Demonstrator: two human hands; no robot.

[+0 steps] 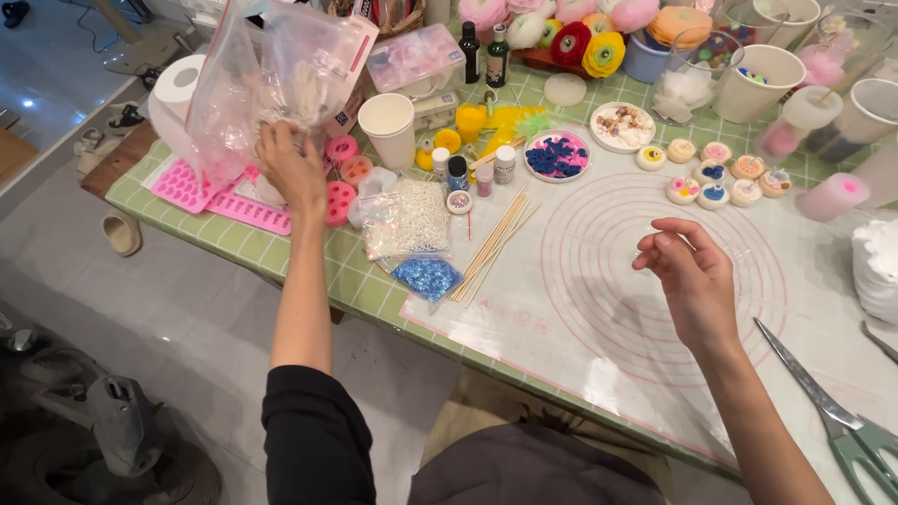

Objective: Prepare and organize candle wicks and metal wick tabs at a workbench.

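The left hand point(292, 168) is clamped on the lower edge of a clear plastic bag point(271, 79), lifted above pink moulds point(201, 192) just beneath it; the bag could swing and topple the paper cup point(387, 127) to its right. The right hand point(687, 276) hovers empty, fingers loosely apart, over the silicone mat point(599, 327)

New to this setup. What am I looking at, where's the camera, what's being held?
There is no machine here: a person works with two bare hands. The single picture comes from a camera on that person's head, looking down. The left hand grips a clear plastic zip bag, lifted above pink silicone moulds. The right hand hovers open and empty over a translucent baking mat with pink circles. The green checked tablecloth also carries thin wooden skewers, small decorated round discs and grey-handled scissors.
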